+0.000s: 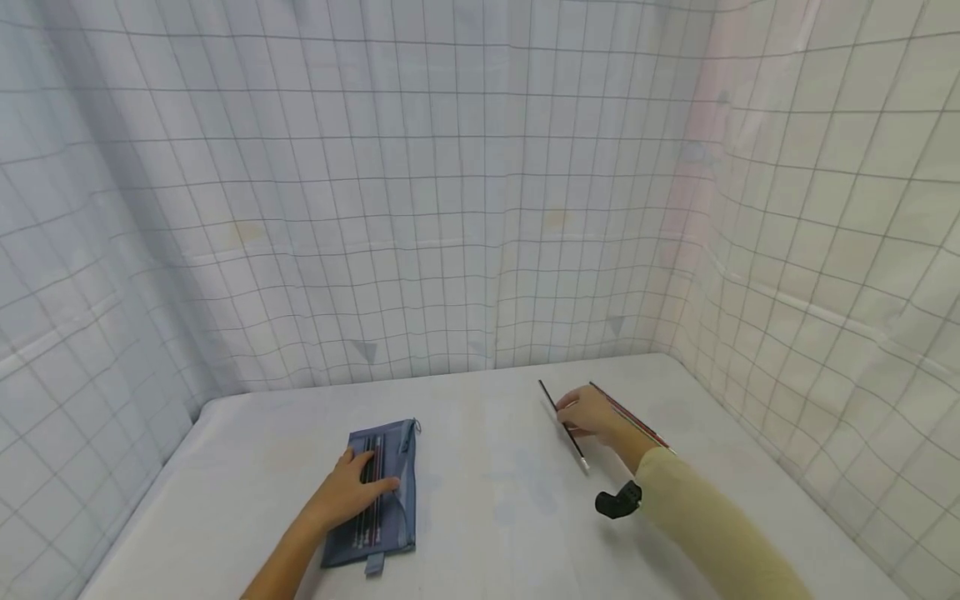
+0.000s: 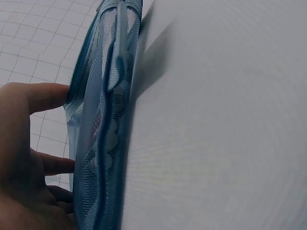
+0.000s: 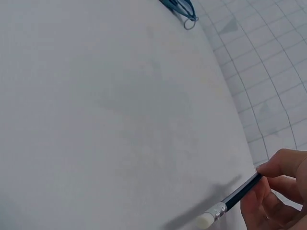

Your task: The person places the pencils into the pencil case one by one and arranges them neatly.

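Observation:
A blue mesh pencil case (image 1: pixel 406 500) with a zipper lies on the table at the left. Several dark pencils (image 1: pixel 367 525) show through its mesh. My left hand (image 1: pixel 351 490) rests on top of the case with fingers spread; in the left wrist view, its fingertips touch the case's upper side. At the right, my right hand (image 1: pixel 592 412) pinches a dark pencil (image 3: pixel 240 192) between thumb and fingers. A silver ferrule and white eraser (image 3: pixel 206 220) form its near end, and its shadow falls on the table beside it.
Beyond my right hand, a red pencil (image 1: pixel 637 423) lies on the white-covered table (image 1: pixel 480 467), with another thin pencil alongside, partly covered by the hand. A black wrist device (image 1: pixel 619 500) sticks out from the right sleeve (image 1: pixel 705 517). Grid-patterned curtains (image 1: pixel 480 208) enclose the table's back and sides.

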{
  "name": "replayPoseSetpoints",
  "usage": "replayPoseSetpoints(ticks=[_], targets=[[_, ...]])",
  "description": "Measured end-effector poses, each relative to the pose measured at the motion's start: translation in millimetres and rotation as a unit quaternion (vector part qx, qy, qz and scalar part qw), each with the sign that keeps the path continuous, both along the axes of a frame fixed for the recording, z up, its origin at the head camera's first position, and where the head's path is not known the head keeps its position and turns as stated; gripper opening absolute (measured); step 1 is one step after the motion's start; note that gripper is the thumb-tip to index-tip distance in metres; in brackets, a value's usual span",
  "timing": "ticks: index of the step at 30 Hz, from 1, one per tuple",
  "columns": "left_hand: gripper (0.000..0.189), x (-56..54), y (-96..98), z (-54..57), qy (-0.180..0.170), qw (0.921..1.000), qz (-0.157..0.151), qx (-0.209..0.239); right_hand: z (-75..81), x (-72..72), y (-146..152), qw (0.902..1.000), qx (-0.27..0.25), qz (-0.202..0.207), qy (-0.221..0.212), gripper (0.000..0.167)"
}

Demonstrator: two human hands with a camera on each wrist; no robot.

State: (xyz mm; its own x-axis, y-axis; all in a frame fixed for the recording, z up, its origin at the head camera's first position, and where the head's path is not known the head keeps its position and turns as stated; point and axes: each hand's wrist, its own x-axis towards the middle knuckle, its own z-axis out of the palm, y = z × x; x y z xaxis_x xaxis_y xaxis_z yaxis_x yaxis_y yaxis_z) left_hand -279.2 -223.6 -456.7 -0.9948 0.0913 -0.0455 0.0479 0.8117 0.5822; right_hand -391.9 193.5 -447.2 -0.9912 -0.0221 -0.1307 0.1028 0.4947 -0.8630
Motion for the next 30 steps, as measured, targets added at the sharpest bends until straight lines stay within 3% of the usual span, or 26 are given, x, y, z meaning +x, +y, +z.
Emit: replayPoseSetpoints(ticks=[15,30], targets=[[0.092,0.6,-2.7,-2.0,-0.001,1.0,0.003,0.004,-3.1,10.9,-81.9,0.9956,-0.077,0.038,-0.035,0.022],[0.094,-2.2,-2.1,-3.8,-0.004,1.0,0.007,-0.002,-4.9,20.1,-121.0,0.9887,-0.128,0.063,-0.047,0.021]])
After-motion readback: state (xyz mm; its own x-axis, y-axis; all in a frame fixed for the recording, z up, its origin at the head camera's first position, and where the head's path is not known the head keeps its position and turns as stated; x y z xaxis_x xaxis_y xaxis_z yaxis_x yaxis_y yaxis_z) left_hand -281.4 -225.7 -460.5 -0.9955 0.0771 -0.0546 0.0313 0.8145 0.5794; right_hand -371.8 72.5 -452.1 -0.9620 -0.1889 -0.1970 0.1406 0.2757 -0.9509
